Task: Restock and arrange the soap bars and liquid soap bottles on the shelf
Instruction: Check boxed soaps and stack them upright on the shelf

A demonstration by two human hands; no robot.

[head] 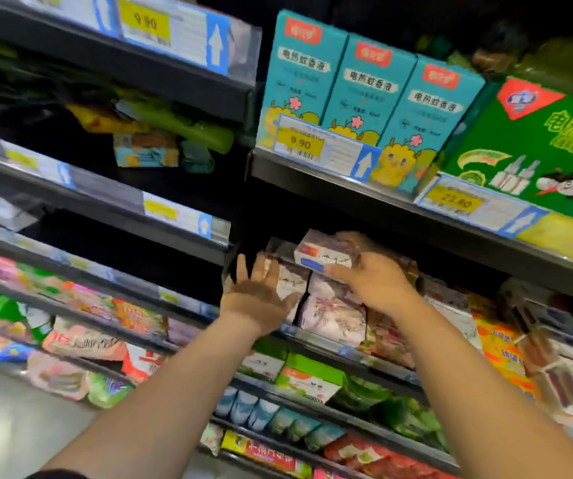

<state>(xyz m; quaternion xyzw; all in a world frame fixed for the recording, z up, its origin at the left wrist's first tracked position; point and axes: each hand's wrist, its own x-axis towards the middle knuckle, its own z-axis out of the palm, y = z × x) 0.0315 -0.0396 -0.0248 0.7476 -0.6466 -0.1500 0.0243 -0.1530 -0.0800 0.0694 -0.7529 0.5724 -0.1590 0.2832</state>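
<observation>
A white soap box with a blue patch (323,254) lies on top of a stack of pale lilac soap packs (333,314) on the middle shelf (316,335). My right hand (376,281) holds the box, thumb against its front edge and fingers over its right side. To the left of the stack, my left hand (259,293) is spread with straight fingers. Its palm lies against the left side of the packs. The back of the stack is in shadow.
Teal mosquito-liquid boxes (364,98) and a green box (533,146) stand on the shelf above, behind price tags. Red and pink packs (392,337) sit right of the stack. Lower shelves hold green, blue and red packs. The left shelving bay holds assorted bags; the floor shows at lower left.
</observation>
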